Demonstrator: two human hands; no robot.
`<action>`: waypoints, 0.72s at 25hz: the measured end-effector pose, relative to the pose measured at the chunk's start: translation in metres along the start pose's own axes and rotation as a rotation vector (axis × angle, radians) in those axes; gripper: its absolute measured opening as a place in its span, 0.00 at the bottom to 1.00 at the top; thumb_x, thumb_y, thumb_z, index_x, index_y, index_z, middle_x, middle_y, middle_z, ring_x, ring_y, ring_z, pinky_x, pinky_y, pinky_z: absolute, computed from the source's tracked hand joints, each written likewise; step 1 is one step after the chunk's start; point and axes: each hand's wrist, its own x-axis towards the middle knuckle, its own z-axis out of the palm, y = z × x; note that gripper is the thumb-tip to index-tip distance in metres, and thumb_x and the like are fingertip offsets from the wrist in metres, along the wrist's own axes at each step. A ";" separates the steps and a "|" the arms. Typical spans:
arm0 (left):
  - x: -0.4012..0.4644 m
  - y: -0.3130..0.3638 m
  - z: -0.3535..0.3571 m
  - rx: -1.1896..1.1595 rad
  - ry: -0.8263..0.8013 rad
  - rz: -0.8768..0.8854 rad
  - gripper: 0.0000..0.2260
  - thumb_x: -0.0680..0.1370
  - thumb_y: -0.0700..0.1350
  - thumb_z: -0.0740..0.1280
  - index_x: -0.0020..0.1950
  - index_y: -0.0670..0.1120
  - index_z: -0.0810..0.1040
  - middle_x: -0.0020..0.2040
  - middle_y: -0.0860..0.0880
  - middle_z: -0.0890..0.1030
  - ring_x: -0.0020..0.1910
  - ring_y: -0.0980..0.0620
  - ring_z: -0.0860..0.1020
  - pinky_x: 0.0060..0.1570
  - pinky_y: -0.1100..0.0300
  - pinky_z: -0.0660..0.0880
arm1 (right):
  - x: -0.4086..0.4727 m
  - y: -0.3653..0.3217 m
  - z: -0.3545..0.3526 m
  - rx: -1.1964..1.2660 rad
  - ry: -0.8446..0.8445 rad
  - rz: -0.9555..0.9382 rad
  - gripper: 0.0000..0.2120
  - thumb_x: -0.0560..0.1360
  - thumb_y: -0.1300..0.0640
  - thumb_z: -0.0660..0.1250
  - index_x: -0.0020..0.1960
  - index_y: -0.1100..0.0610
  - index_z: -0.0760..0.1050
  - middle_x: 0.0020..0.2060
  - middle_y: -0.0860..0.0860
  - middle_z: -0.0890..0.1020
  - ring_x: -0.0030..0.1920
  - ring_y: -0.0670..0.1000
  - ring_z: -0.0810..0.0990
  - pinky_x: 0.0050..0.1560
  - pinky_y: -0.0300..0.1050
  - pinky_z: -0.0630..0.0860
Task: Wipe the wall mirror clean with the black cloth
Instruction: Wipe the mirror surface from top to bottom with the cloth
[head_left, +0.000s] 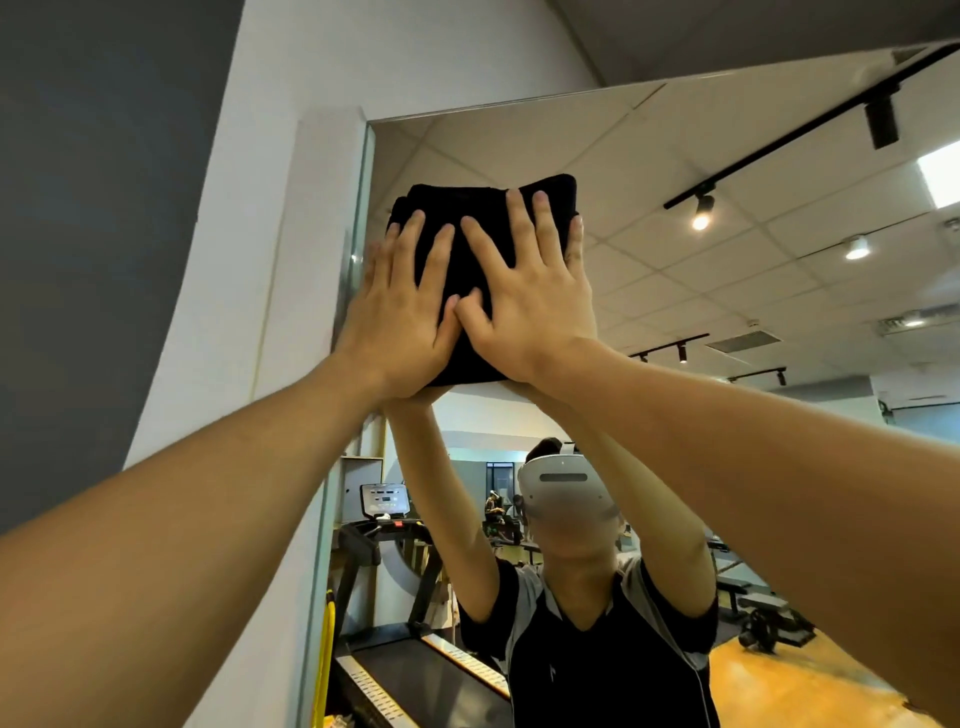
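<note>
While both arms reach overhead in the head view, the left hand (397, 317) and right hand (530, 296) lie flat, fingers spread and straight, pressing the folded black cloth (467, 270) against the wall mirror (649, 291); thumbs meet at the cloth's middle. Neither hand curls round the cloth; both push it onto the glass. Cloth position: upper left corner of the mirror, close beside the left edge strip (358, 234), a little below the top edge. White wall (270, 218) adjoins on the left. Reflection shows a treadmill (395, 571) and ceiling lights (701, 218). Progress, judged: wiping is under way at the top corner. No streaks or smears can be made out, so cleaned and uncleaned areas cannot be told apart. The large remainder, rightward and downward, likely still needs passes.
</note>
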 end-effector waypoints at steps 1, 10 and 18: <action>-0.006 -0.011 -0.001 0.003 0.001 -0.012 0.30 0.85 0.56 0.51 0.84 0.47 0.48 0.83 0.40 0.48 0.82 0.38 0.49 0.79 0.44 0.45 | 0.002 -0.012 0.005 0.005 -0.001 -0.010 0.35 0.78 0.40 0.54 0.83 0.48 0.58 0.83 0.61 0.53 0.83 0.63 0.46 0.80 0.67 0.42; -0.029 -0.047 -0.009 -0.001 -0.009 0.025 0.30 0.84 0.54 0.50 0.83 0.42 0.51 0.83 0.37 0.51 0.81 0.37 0.51 0.80 0.42 0.49 | 0.001 -0.055 0.020 0.013 -0.001 -0.003 0.34 0.79 0.41 0.54 0.83 0.48 0.57 0.83 0.62 0.52 0.83 0.64 0.45 0.80 0.67 0.41; -0.058 -0.041 -0.002 0.001 0.007 0.018 0.30 0.84 0.52 0.54 0.83 0.41 0.52 0.82 0.37 0.52 0.82 0.38 0.51 0.80 0.41 0.52 | -0.029 -0.062 0.017 0.031 -0.016 -0.018 0.35 0.78 0.40 0.55 0.83 0.49 0.57 0.82 0.63 0.52 0.83 0.65 0.46 0.80 0.68 0.43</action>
